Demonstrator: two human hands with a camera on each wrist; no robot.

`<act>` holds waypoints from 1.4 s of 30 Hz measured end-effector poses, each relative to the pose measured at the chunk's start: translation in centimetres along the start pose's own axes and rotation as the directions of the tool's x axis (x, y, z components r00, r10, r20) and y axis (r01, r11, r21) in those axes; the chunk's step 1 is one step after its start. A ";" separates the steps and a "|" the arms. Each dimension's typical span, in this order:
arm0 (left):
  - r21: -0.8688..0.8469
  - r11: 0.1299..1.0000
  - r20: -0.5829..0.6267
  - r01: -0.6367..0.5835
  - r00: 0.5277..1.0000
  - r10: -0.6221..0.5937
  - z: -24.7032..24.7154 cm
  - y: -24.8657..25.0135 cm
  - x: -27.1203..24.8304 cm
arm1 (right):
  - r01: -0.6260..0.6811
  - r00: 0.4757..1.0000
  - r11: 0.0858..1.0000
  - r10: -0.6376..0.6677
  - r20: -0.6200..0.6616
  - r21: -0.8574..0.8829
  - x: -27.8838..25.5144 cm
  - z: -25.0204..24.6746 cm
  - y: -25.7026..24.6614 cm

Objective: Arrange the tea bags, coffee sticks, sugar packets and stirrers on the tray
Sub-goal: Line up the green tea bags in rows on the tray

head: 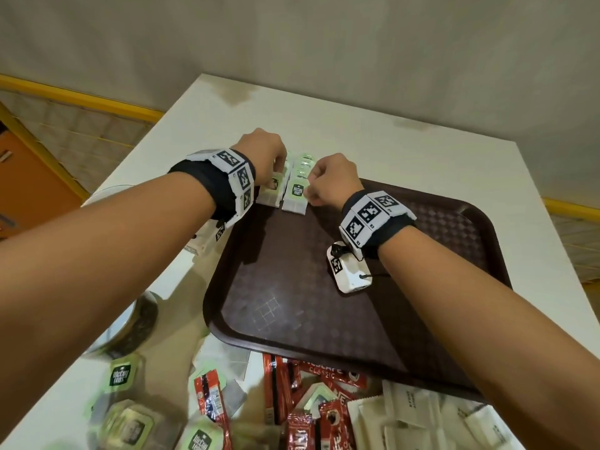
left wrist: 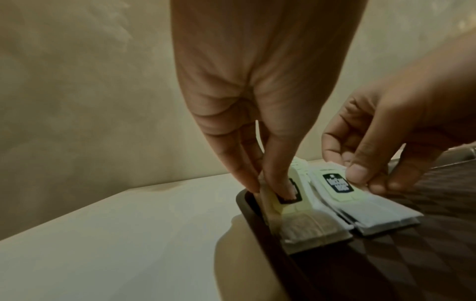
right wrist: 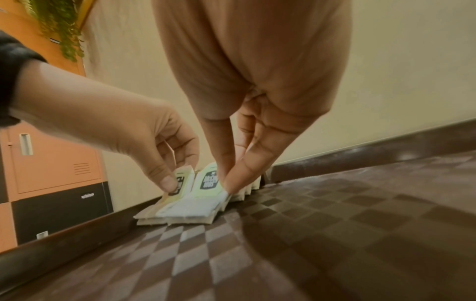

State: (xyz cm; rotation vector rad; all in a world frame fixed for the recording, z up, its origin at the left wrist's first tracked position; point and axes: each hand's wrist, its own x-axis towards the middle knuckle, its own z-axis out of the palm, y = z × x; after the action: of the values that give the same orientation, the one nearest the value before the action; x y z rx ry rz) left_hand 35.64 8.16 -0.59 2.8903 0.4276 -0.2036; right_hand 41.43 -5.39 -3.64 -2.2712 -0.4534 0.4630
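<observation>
A white rectangular surface [head: 406,151] is carrying a dark brown plastic tray [head: 324,303] with a checkered floor, lying in the middle of it. Along the near edge of the surface, off the tray, a loose heap is lying: green-labelled tea bags [head: 121,378] to the left, red coffee sticks [head: 292,401] in the middle and white paper sugar packets [head: 418,414] to the right. A glass jar [head: 130,323] is lying beside the tray's left rim.

At the tray's far left corner, two short stacks of green-and-white tea bags are sitting side by side, touching. The left hand [head: 263,154] is pinching the left stack [left wrist: 291,213], thumb pressing on the top label and fingers [left wrist: 242,175] clamped along its outer edge by the rim. The right hand [head: 331,180] is pinching the right stack [left wrist: 360,201], its thumb and fingers [right wrist: 244,175] closing on that stack's right edge.
</observation>
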 end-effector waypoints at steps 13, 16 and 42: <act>-0.145 0.987 -0.094 0.068 0.992 -0.082 0.7 -1.3 0.4 | -0.038 0.979 0.999 0.030 -0.204 -0.033 0.5 -0.4 -0.2; -0.215 0.961 -0.051 0.175 0.980 -0.190 0.9 -2.0 1.2 | -0.080 0.974 0.996 0.071 -0.215 -0.031 0.4 -0.7 -0.6; -0.042 0.989 0.095 0.142 0.986 -0.138 0.8 -1.5 -1.8 | -0.103 0.995 0.943 0.103 -0.018 -0.318 -2.4 1.6 -1.6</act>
State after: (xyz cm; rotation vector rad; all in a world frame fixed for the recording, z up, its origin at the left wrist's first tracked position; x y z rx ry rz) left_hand 33.41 8.90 -1.35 2.7911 0.6110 -0.3421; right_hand 38.31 -4.43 -3.01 -2.6172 -0.4358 0.4685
